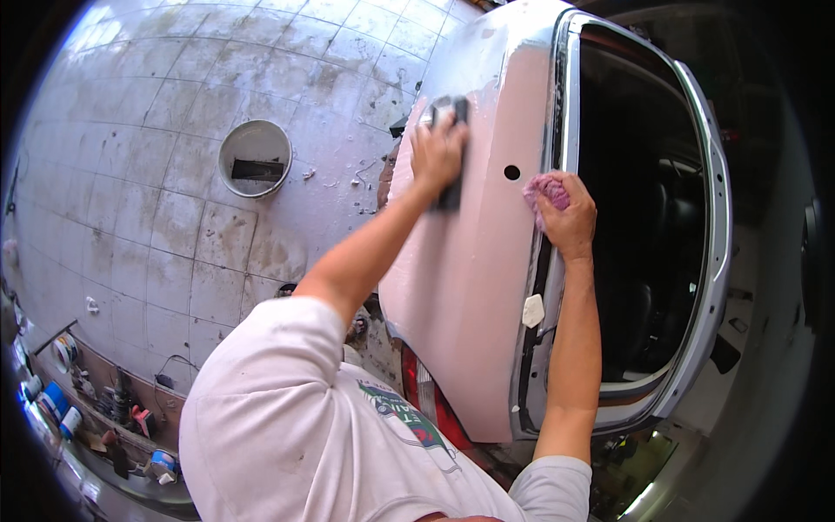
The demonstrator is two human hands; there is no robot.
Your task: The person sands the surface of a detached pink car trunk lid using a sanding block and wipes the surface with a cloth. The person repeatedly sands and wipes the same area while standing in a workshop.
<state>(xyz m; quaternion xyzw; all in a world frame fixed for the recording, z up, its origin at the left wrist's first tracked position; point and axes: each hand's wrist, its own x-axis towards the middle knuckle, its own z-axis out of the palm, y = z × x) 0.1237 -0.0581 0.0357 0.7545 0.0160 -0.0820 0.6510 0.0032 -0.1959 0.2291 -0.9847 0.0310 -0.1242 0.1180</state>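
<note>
My left hand grips a long dark sanding block, somewhat blurred, against the pink primed body panel of a car, near the panel's upper left part. In my right hand is a crumpled pink-purple cloth, held at the panel's edge beside the window frame. A round dark hole sits in the panel between my hands. Lower on that edge lies a pale, flat angular piece.
A bucket stands on the dirty tiled floor to the left. Paint cans and tools line the lower left. The open window opening shows a dark interior at right; a red tail lamp is below the panel.
</note>
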